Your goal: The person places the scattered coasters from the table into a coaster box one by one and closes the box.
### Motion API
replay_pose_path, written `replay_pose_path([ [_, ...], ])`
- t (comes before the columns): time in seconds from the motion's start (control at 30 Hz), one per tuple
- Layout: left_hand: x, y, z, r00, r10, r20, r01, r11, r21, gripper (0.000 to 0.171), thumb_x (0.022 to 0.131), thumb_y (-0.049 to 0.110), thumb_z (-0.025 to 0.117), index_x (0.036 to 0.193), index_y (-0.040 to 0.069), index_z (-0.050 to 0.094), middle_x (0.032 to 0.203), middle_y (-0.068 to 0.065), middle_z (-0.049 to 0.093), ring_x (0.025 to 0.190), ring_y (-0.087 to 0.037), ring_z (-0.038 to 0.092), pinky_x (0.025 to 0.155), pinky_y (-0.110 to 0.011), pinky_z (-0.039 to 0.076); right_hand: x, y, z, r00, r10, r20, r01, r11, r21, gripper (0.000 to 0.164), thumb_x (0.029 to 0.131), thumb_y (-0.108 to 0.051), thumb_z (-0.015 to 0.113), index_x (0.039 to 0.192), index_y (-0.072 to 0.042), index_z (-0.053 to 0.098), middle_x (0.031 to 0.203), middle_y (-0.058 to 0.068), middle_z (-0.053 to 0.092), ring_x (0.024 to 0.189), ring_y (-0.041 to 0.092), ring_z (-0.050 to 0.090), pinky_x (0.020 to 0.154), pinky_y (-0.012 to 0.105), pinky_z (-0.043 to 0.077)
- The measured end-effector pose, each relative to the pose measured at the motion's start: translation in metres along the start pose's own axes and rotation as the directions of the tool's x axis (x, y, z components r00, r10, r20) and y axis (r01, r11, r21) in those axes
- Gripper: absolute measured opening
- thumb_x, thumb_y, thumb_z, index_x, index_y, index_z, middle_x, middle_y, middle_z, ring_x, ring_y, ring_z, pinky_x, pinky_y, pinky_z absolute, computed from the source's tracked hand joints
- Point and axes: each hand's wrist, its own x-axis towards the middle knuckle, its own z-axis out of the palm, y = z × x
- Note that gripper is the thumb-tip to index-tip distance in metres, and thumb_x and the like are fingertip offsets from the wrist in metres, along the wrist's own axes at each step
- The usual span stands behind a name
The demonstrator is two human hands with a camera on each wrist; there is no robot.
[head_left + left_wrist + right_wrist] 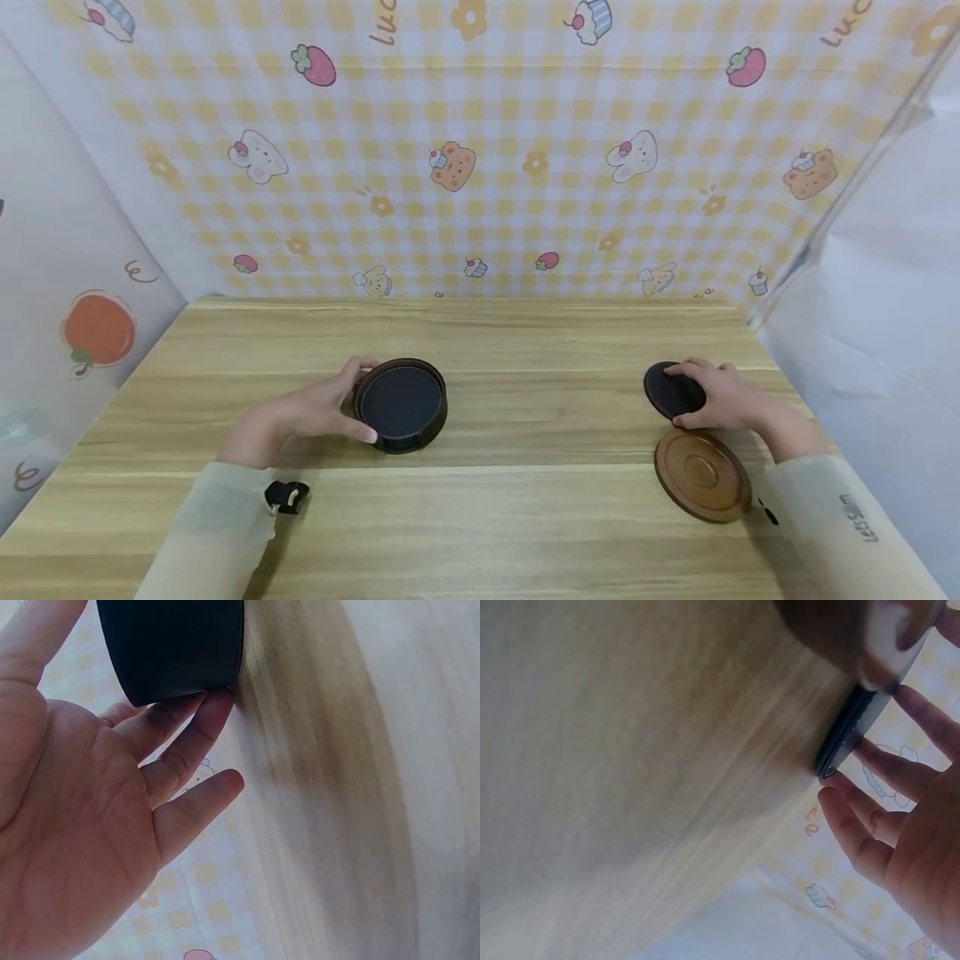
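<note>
Around the left side of a round black coaster holder [433, 427] curls my left hand [318, 408], thumb at the near edge and fingers at the far side. A black stitched coaster [401, 402] lies inside the holder. In the left wrist view, fingertips meet the bottom edge of the holder's dark wall [176, 649]. Over at the right, my right hand [723, 398] grips a round black coaster [663, 389] between thumb and fingers. The right wrist view has fingertips along that coaster's dark edge [844, 731]. Just nearer than it is a round brown wooden coaster [703, 475] with ringed grooves.
All of these sit on a wood-grain table [525, 517]. A yellow checked cloth [495, 108] with cartoon prints hangs behind the table. White sheeting flanks both sides, the right sheet [885, 333] close beyond my right forearm.
</note>
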Motion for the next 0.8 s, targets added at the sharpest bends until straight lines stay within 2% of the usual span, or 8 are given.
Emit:
replay_pose_path([
  [0.43, 0.001, 0.000, 0.000, 1.000, 0.022, 0.018, -0.022, 1.000, -0.017, 0.099, 0.080, 0.023, 0.084, 0.147, 0.004, 0.014, 0.146, -0.029, 0.043, 0.141, -0.047, 0.033, 0.114, -0.069, 0.019, -0.001, 0.000, -0.001, 1.000, -0.004, -0.014, 0.004, 0.999, 0.043, 0.077, 0.076, -0.037, 0.084, 0.140, -0.006, 0.051, 0.146, 0.032, 0.039, 0.109, 0.057, 0.040, 0.080, 0.065, 0.043],
  [0.8, 0.001, 0.000, 0.000, 1.000, 0.016, 0.015, -0.016, 1.000, -0.014, 0.099, 0.080, 0.023, 0.084, 0.147, 0.004, 0.014, 0.146, -0.029, 0.043, 0.141, -0.047, 0.034, 0.114, -0.068, 0.020, -0.007, -0.012, -0.004, 0.997, -0.034, -0.065, 0.037, 0.998, 0.043, 0.074, 0.078, -0.036, 0.083, 0.139, -0.008, 0.052, 0.144, 0.028, 0.044, 0.108, 0.052, 0.042, 0.082, 0.061, 0.044],
])
